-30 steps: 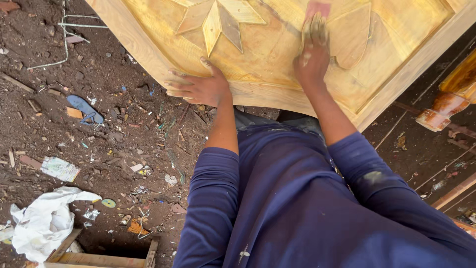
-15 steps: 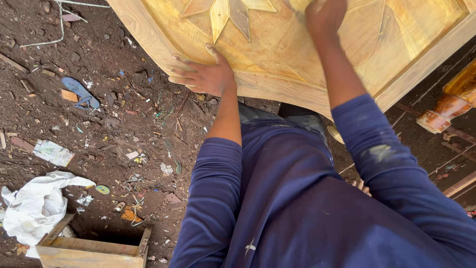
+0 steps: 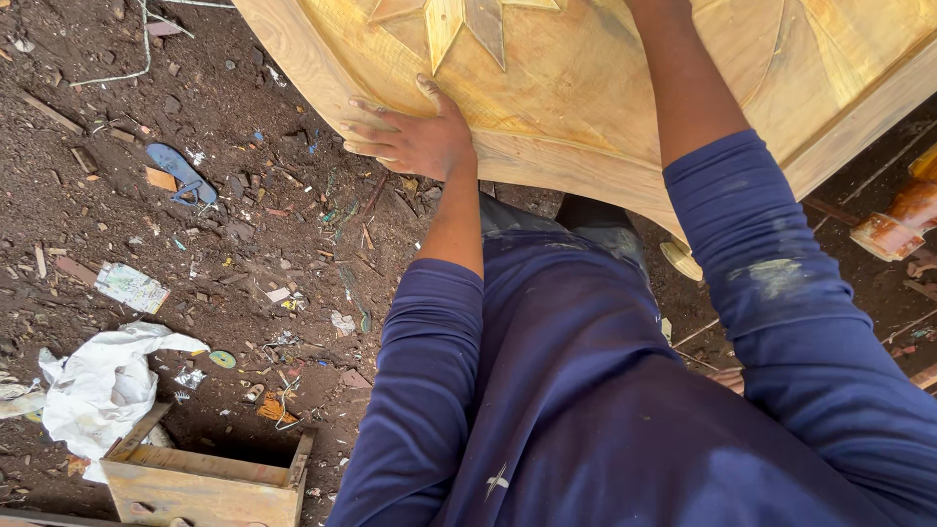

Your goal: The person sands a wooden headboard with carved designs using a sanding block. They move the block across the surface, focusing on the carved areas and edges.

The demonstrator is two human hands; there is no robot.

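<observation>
While left hand (image 3: 415,137) lies flat, fingers spread, on carved panel (image 3: 605,107), right grip out of frame.

The panel (image 3: 605,107) is honey-yellow wood with an inlaid star (image 3: 459,20). The sleeves (image 3: 429,390) are navy, the ground (image 3: 244,244) dark brown.

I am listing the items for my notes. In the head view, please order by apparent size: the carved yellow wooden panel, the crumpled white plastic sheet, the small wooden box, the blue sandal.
1. Carved yellow wooden panel, partly cut off.
2. Crumpled white plastic sheet and small wooden box: alike, and the box is cut off, so unranked.
3. Blue sandal.
</observation>
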